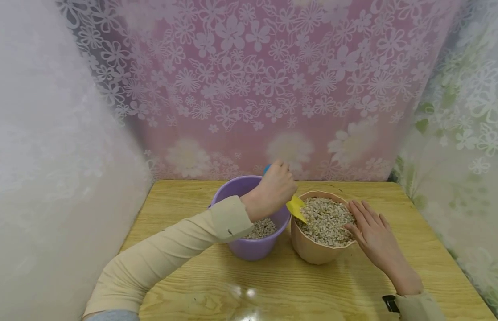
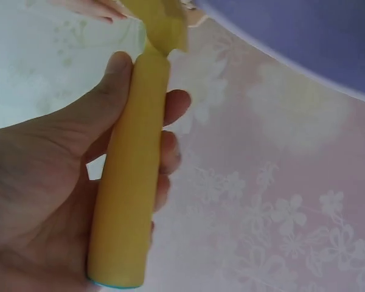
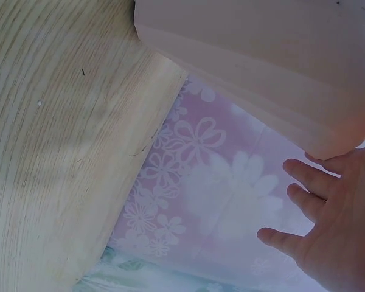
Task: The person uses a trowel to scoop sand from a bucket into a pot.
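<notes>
My left hand point(image 1: 275, 189) grips the yellow handle of a small shovel point(image 2: 128, 176), its fingers curled round it. In the head view the yellow blade point(image 1: 297, 208) dips over the near-left rim of a peach pot point(image 1: 314, 252), touching the pale gravel point(image 1: 327, 220) that fills it almost to the brim. A purple bucket point(image 1: 252, 249) stands just left of the pot, partly covered by my left arm; a lower layer of similar gravel point(image 1: 261, 228) shows inside. With fingers extended, my right hand point(image 1: 375, 238) rests against the pot's right side; the right wrist view shows these fingers point(image 3: 310, 176) spread by its wall.
Both containers stand on a wood-grain table point(image 1: 216, 290). Behind it hangs a pink flowered curtain point(image 1: 253, 89), with pale sheets point(image 1: 72, 178) at either side. A dark band point(image 1: 390, 303) circles the right wrist.
</notes>
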A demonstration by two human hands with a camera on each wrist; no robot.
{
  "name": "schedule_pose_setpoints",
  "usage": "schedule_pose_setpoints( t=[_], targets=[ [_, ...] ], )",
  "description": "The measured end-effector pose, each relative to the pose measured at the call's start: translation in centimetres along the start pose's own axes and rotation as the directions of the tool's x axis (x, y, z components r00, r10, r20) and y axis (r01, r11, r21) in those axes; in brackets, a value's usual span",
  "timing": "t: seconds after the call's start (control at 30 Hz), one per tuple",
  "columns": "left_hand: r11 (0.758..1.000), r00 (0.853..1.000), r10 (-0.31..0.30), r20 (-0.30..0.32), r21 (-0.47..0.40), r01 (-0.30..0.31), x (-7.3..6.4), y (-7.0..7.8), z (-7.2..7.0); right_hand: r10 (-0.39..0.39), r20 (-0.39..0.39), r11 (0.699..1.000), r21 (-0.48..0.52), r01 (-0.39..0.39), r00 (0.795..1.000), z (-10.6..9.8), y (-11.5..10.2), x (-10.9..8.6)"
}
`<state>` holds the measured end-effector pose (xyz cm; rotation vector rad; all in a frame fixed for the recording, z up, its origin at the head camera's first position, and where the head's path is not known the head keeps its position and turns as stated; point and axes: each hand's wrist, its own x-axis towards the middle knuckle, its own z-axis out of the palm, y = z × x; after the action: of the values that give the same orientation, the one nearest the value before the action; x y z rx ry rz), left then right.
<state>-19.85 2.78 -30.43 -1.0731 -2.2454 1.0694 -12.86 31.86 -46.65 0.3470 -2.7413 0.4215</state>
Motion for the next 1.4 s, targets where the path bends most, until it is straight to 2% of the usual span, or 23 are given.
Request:
schedule_pose_setpoints(
  t=[0.13,0.27,0.4,0.53,0.63,0.77,0.83,0.9,0.97,1.07,1.13,1.23,1.33,1.4],
  targets=[
    [0.998,0.997,-0.033,-0.063,0.052,0.036,-0.2,-0.4,0.7,-0.004,0.001,1.0,-0.003,0.004,1.0,0.0,0.2,0.2],
    [0.993,0.987,-0.101,-0.124,0.05,0.108,-0.4,-1.0,1.8,-0.02,-0.007,0.999,-0.038,0.019,1.0,0.0,0.3,0.4],
    [0.981,0.968,-0.193,-0.16,-0.047,0.188,-1.1,-1.9,3.2,-0.044,-0.015,0.996,-0.077,0.042,0.999,-0.2,0.0,0.7],
    [0.946,0.937,-0.295,-0.186,-0.197,0.259,-2.2,-2.8,5.0,-0.082,-0.012,0.993,-0.084,0.081,0.997,-0.5,-1.3,1.1],
    [0.921,0.92,-0.344,-0.189,-0.26,0.291,-3.3,-3.2,6.6,-0.128,-0.023,0.989,-0.076,0.125,0.992,-0.5,-2.9,1.9],
    [0.904,0.905,-0.386,-0.181,-0.273,0.331,-4.8,-3.4,8.5,-0.201,-0.066,0.978,-0.06,0.197,0.977,0.1,-5.2,3.1],
    [0.903,0.902,-0.394,-0.175,-0.257,0.344,-5.4,-3.3,9.3,-0.242,-0.086,0.97,-0.051,0.239,0.966,0.7,-6.4,3.8],
    [0.915,0.911,-0.38,-0.162,-0.213,0.344,-6.1,-3.1,10.0,-0.275,-0.097,0.961,-0.047,0.271,0.957,1.4,-7.5,4.4],
    [0.935,0.929,-0.339,-0.145,-0.16,0.316,-6.5,-2.6,10.6,-0.299,-0.098,0.954,-0.041,0.297,0.949,2.1,-8.6,5.0],
    [0.974,0.97,-0.227,-0.081,-0.037,0.225,-6.8,-1.7,11.3,-0.317,-0.082,0.948,-0.027,0.316,0.945,2.9,-10.2,5.8],
    [0.989,0.989,-0.145,-0.033,0.034,0.147,-6.7,-1.1,11.6,-0.329,-0.073,0.944,-0.024,0.328,0.941,3.2,-11.0,6.2],
    [0.991,0.998,-0.062,0.026,0.117,0.059,-6.3,-0.3,12.1,-0.34,-0.046,0.941,-0.02,0.339,0.939,3.6,-12.0,6.7],
    [0.99,0.999,-0.027,0.047,0.14,0.021,-6.0,0.1,12.6,-0.328,0.0,0.945,0.004,0.328,0.945,3.9,-12.7,6.8],
    [0.988,0.999,-0.017,0.039,0.155,0.011,-5.7,0.2,13.0,-0.318,0.023,0.948,0.025,0.318,0.948,4.2,-13.0,6.7]
  ],
)
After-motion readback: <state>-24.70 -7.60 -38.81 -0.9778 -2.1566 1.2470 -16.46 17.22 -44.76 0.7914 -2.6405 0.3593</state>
